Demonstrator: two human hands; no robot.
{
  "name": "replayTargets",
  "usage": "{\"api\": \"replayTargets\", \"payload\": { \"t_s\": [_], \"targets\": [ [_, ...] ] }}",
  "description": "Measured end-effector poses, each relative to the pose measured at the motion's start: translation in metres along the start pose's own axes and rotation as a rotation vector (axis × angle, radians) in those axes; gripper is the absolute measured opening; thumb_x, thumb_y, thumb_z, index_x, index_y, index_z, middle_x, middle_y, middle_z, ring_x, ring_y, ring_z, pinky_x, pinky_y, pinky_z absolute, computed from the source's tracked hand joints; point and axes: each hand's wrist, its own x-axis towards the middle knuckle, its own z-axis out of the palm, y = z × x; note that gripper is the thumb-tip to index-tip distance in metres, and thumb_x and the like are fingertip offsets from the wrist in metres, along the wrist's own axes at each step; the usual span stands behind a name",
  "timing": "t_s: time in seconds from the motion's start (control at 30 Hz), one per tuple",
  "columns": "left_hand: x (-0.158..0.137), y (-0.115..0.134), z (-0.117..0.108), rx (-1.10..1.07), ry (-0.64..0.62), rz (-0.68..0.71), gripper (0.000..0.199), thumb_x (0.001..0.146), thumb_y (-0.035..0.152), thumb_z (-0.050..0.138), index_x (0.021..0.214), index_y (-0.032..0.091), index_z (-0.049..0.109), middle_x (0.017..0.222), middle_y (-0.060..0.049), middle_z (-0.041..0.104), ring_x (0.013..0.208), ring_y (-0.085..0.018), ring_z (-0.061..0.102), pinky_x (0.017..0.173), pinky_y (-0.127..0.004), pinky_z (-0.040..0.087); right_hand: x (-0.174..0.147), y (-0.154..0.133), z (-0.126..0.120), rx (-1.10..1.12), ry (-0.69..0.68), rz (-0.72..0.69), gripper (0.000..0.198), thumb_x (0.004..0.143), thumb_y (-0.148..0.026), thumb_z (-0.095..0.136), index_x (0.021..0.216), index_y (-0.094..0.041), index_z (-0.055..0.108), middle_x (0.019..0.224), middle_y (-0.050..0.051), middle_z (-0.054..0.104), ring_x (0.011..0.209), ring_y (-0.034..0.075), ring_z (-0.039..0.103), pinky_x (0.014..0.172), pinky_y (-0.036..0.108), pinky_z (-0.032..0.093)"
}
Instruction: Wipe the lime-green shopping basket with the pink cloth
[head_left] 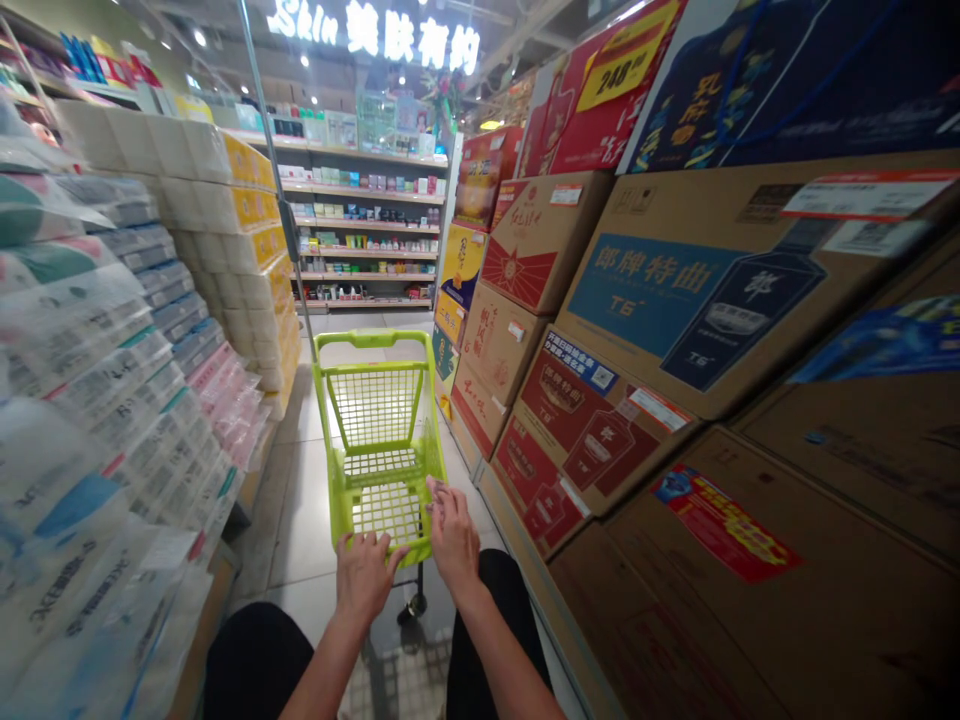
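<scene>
A small lime-green plastic shopping cart [379,367] stands directly in front of me, its grid basket holding nothing that I can see. My left hand [366,572] has its fingers curled over the near rim, thumb stretched to the right along it. At the near right corner, my right hand [454,535] is closed about the side rim, its fingers bunched together. Something greyish shows at those fingertips, too small to make out. A thin pole [271,150] rises from the cart's far left side. Below the basket, a dark wheel [412,608] is visible between my knees.
Stacked cardboard cartons [660,290] line the right side closely. On the left are piled plastic-wrapped paper packs [112,340] and white-and-yellow paper rolls [225,220]. A tiled floor [296,500] runs ahead to shelves of small boxed goods [367,220].
</scene>
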Motion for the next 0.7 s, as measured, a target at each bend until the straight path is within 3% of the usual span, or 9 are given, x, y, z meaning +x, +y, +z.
{"api": "replayTargets", "payload": {
  "t_s": [0.17,0.37,0.47,0.57,0.7],
  "targets": [
    [0.004,0.013,0.015,-0.015,-0.007,0.030,0.027,0.095,0.022,0.038,0.099,0.020,0.065,0.090,-0.005,0.068,0.090,-0.023,0.060,0.095,-0.047,0.033,-0.031,-0.015,0.025,-0.107,-0.101,-0.184,0.038,0.091,-0.009,0.045,0.123,-0.022,0.061,0.122,0.009,0.063,0.128,0.025,0.048,0.100,0.040,0.048],
    [-0.005,-0.006,0.012,-0.088,0.016,0.170,0.029,0.098,0.033,0.035,0.093,0.021,0.062,0.087,-0.003,0.065,0.089,-0.020,0.057,0.097,-0.041,0.036,-0.020,0.026,0.002,-0.143,0.032,-0.063,0.034,0.097,-0.017,0.041,0.125,-0.024,0.059,0.130,0.008,0.060,0.115,0.021,0.058,0.095,0.037,0.050],
    [-0.006,-0.003,0.011,-0.052,0.008,0.126,0.027,0.098,0.032,0.037,0.095,0.022,0.063,0.085,-0.003,0.065,0.087,-0.020,0.057,0.099,-0.043,0.036,-0.029,0.016,0.010,-0.114,0.042,-0.083,0.037,0.096,-0.013,0.039,0.127,-0.022,0.058,0.132,0.009,0.058,0.127,0.023,0.051,0.101,0.041,0.047],
    [-0.004,0.004,0.012,-0.039,0.011,0.106,0.027,0.096,0.021,0.037,0.097,0.021,0.064,0.088,-0.004,0.066,0.089,-0.020,0.058,0.101,-0.043,0.036,-0.045,-0.005,0.028,-0.055,-0.030,-0.185,0.042,0.094,-0.009,0.039,0.129,-0.023,0.057,0.133,0.008,0.058,0.137,0.024,0.041,0.107,0.045,0.042],
    [-0.006,0.000,0.005,-0.075,0.055,0.109,0.026,0.096,0.024,0.038,0.092,0.022,0.064,0.088,-0.002,0.066,0.092,-0.019,0.058,0.108,-0.045,0.031,-0.040,0.009,0.019,0.043,-0.077,-0.222,0.041,0.096,-0.011,0.038,0.130,-0.025,0.056,0.132,0.007,0.058,0.130,0.020,0.049,0.104,0.040,0.046]
  ]
}}
